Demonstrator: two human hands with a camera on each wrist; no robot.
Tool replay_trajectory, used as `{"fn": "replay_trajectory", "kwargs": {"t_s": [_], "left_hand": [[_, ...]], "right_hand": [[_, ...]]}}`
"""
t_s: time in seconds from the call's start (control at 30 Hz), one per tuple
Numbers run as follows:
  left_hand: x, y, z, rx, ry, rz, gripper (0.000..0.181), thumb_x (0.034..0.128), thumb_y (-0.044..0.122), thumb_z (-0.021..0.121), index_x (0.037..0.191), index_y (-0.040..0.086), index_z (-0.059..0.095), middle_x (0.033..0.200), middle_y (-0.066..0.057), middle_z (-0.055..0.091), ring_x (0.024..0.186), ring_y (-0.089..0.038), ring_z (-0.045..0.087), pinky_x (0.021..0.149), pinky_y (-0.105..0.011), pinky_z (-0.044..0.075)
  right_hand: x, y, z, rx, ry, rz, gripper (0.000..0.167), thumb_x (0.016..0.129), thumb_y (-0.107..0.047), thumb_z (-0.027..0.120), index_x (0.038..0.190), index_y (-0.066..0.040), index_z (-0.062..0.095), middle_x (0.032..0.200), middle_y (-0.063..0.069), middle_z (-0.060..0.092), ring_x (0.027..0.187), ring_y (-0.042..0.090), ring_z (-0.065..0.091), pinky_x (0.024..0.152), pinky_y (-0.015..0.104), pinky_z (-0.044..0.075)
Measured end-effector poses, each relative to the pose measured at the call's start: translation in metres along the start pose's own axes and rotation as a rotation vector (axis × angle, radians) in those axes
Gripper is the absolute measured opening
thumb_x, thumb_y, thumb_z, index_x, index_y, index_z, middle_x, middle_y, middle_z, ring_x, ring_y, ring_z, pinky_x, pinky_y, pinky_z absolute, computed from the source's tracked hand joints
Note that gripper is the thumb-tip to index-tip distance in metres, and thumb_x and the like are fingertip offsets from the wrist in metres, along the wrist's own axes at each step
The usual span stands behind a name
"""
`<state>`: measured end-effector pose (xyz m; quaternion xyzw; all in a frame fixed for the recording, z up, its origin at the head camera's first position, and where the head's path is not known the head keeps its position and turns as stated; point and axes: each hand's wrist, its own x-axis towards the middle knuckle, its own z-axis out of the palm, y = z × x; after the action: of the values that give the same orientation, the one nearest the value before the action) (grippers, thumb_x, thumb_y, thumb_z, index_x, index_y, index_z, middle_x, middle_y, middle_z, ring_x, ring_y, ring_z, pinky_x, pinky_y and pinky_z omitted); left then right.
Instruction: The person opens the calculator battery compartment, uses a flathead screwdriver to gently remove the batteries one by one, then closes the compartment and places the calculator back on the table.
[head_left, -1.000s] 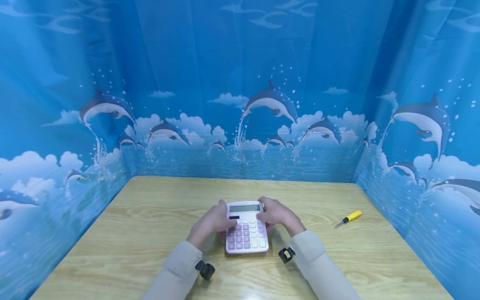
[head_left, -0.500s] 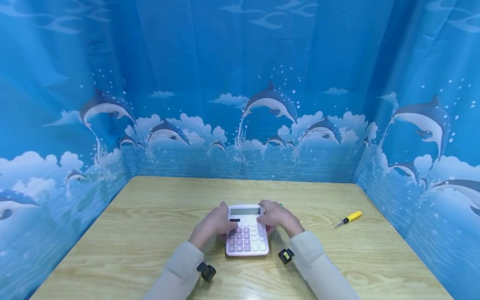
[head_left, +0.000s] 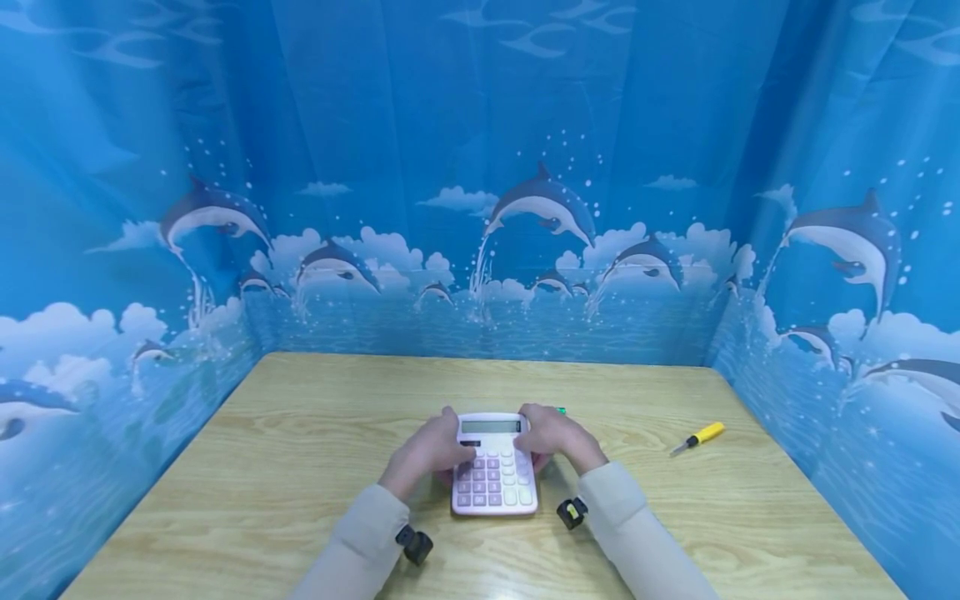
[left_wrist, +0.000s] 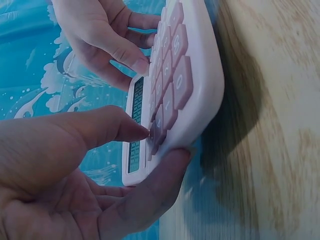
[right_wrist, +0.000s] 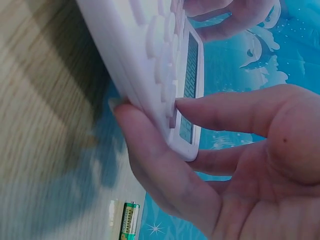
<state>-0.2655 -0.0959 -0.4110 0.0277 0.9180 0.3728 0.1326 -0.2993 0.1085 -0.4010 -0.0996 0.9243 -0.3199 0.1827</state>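
A pale pink calculator [head_left: 495, 462] with mauve and white keys is held between both hands, its grey display at the far end. My left hand [head_left: 435, 446] grips its left side, the thumb over the keys [left_wrist: 172, 85] and the fingers bent round the edge and beneath. On the opposite side my right hand [head_left: 553, 432] pinches it the same way, thumb on the face near the display [right_wrist: 191, 65]. In both wrist views the calculator is raised off the table and casts a shadow below. Its underside is hidden.
Partly behind my right hand, a green battery [right_wrist: 130, 220] lies on the wooden table [head_left: 337, 400]. Farther right is a yellow-handled screwdriver [head_left: 699, 437]. A blue dolphin-print curtain [head_left: 480, 167] stands around the table's back and sides.
The calculator and both hands have shifted slightly toward me. The battery's green end now shows beyond my right hand in the head view. Both hands keep their grip.
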Motion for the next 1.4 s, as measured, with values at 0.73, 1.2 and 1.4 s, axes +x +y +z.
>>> {"fn": "replay_trajectory", "kwargs": {"t_s": [0.73, 1.2, 1.4], "left_hand": [[-0.0004, 0.0002, 0.0034, 0.005, -0.018, -0.036, 0.097, 0.0923, 0.011, 0.074, 0.16, -0.01, 0.008, 0.086, -0.018, 0.065, 0.057, -0.027, 0.07, 0.053, -0.034, 0.062], [0.0005, -0.0003, 0.0044, 0.015, -0.015, -0.033, 0.097, 0.0911, 0.009, 0.075, 0.16, -0.011, 0.009, 0.081, -0.017, 0.063, 0.055, -0.026, 0.07, 0.051, -0.033, 0.061], [0.0007, -0.0002, 0.0054, 0.017, -0.015, -0.041, 0.097, 0.0918, 0.01, 0.074, 0.16, -0.01, 0.009, 0.086, -0.019, 0.064, 0.055, -0.026, 0.069, 0.051, -0.033, 0.061]], "right_hand": [[0.0027, 0.002, 0.0047, -0.018, 0.002, 0.023, 0.054, 0.093, -0.005, 0.07, 0.136, 0.013, 0.042, 0.08, 0.016, 0.064, 0.055, 0.024, 0.069, 0.058, 0.037, 0.064], [0.0026, 0.0029, 0.0035, -0.026, -0.01, 0.056, 0.027, 0.092, -0.006, 0.07, 0.11, 0.004, 0.053, 0.083, 0.016, 0.064, 0.057, 0.023, 0.071, 0.061, 0.036, 0.065], [0.0027, 0.0044, 0.0035, -0.023, -0.016, 0.056, 0.022, 0.091, -0.006, 0.07, 0.104, 0.003, 0.055, 0.081, 0.016, 0.065, 0.057, 0.023, 0.071, 0.061, 0.036, 0.065]]}}
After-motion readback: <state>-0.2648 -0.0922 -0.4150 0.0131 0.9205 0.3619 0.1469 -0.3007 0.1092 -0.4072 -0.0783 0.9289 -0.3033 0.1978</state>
